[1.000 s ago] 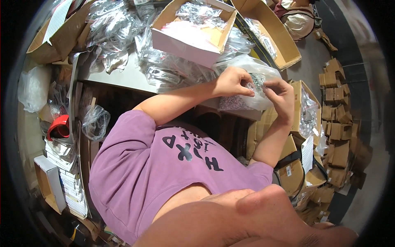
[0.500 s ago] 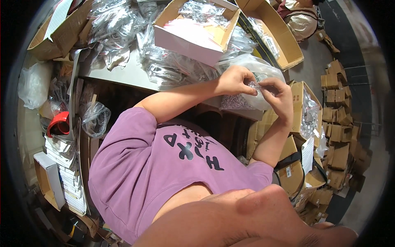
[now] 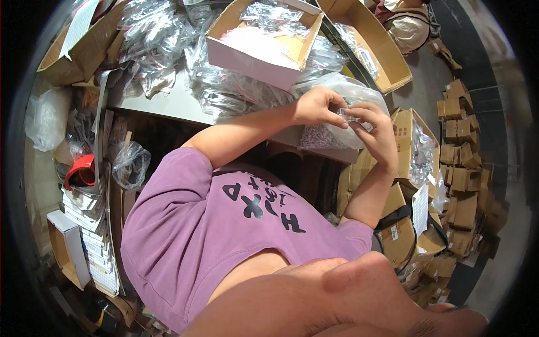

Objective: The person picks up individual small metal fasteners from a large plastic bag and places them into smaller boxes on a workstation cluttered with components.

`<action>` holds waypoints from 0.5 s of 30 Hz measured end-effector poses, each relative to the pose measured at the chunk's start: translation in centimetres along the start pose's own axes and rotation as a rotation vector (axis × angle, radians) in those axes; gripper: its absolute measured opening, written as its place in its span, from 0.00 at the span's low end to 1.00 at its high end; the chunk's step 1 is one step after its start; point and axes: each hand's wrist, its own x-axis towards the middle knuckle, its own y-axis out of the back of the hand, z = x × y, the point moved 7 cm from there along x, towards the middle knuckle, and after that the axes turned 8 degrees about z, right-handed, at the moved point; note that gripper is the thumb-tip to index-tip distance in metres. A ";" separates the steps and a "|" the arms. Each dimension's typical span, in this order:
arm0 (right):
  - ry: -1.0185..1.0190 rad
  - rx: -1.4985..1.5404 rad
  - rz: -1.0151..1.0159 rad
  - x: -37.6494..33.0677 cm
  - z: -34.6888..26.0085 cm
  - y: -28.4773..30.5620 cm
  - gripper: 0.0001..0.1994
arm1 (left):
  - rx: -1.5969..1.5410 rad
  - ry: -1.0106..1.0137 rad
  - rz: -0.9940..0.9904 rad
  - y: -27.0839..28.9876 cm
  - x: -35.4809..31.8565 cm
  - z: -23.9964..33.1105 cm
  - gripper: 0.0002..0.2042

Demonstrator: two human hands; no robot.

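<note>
My left hand [image 3: 319, 106] and my right hand [image 3: 377, 132] meet over the table's near edge and together pinch a small clear plastic bag [image 3: 349, 114] of little metal parts. Right under the hands lies a large clear bag [image 3: 342, 95] full of small screws. Behind the hands stands an open cardboard box [image 3: 264, 42] with a pink-white wall, holding more small clear bags. Loose clear bags [image 3: 230, 92] are heaped on the white table [image 3: 168, 106] to the left of my hands.
A long empty cardboard tray [image 3: 373, 45] lies at the far right of the table. Another cardboard box [image 3: 70, 48] sits at the far left. A red tape roll [image 3: 81, 171] and stacked booklets lie at my left. Cardboard boxes [image 3: 418, 151] and flat cartons crowd the floor at right.
Both hands stay together at the same spot; the fingers have shifted slightly on the small bag. The view has tilted a little.
</note>
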 end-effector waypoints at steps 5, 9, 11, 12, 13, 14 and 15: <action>0.057 -0.056 0.070 0.0 0.2 0.1 0.10 | -0.066 0.074 -0.024 0.0 -0.1 0.7 0.14; 0.072 -0.026 0.133 0.1 0.6 1.0 0.08 | -0.302 0.023 0.015 0.1 0.1 1.2 0.14; 0.066 0.010 0.143 0.0 0.8 1.2 0.08 | -0.278 -0.015 0.061 0.3 0.3 1.7 0.13; -0.050 0.138 0.125 -0.1 1.5 1.0 0.07 | -0.267 -0.048 0.080 0.3 0.2 2.1 0.12; -0.165 0.267 0.106 -0.2 2.2 0.7 0.07 | -0.267 -0.048 0.077 0.2 0.1 2.5 0.12; -0.166 0.266 0.108 -0.3 2.2 0.8 0.07 | -0.143 -0.069 0.093 0.3 0.0 2.9 0.11; -0.198 0.264 0.086 -0.4 2.3 0.7 0.06 | -0.019 -0.091 0.108 0.4 0.0 3.3 0.10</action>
